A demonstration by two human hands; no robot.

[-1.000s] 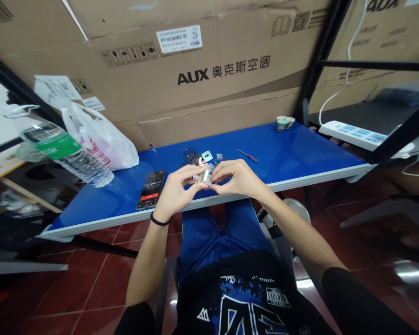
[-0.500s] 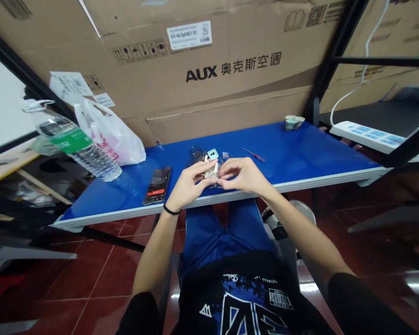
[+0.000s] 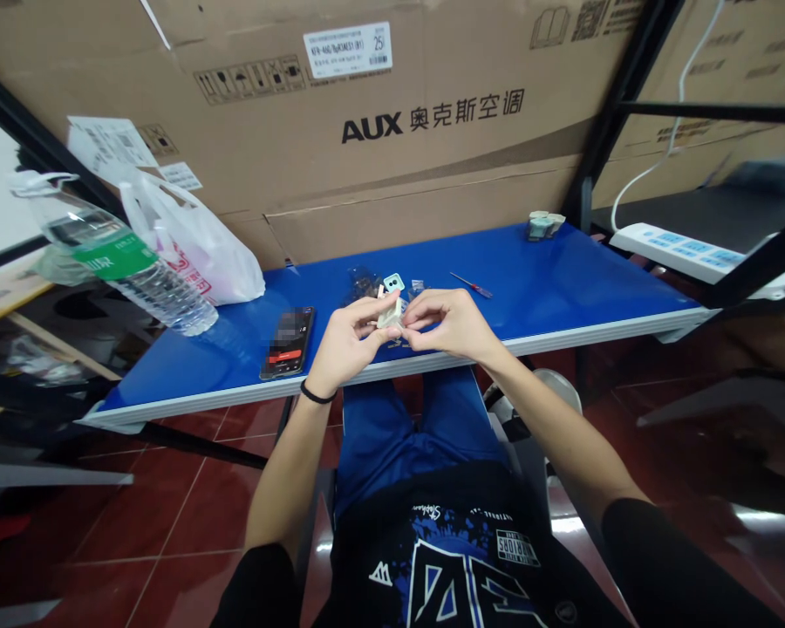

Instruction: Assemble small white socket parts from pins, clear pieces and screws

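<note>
Between my fingertips, close to the table's front edge, is a small cream-coloured plastic part (image 3: 391, 316); its exact kind cannot be made out. My left hand (image 3: 350, 342) grips it from the left, thumb below and fingers above. On the other side, my right hand (image 3: 454, 323) pinches at the part's right edge, and its fingertips partly hide what they hold. Just beyond the hands lie a light-blue piece with dark round holes (image 3: 393, 283) and a dark heap of small things in clear plastic (image 3: 365, 284). A thin screwdriver (image 3: 472, 285) with a red handle rests to the right.
On the blue table (image 3: 576, 279), a phone (image 3: 289, 342) lies left of my hands. A large water bottle (image 3: 127, 266) and a white plastic bag (image 3: 219, 253) stand farther left. Small pale-topped items (image 3: 545, 227) sit at the back right, near a power strip (image 3: 680, 249).
Both hands still hold the cream part, with slight finger shifts and a small turn of the part. The whole view has moved a little, so everything appears slightly farther left and higher.
</note>
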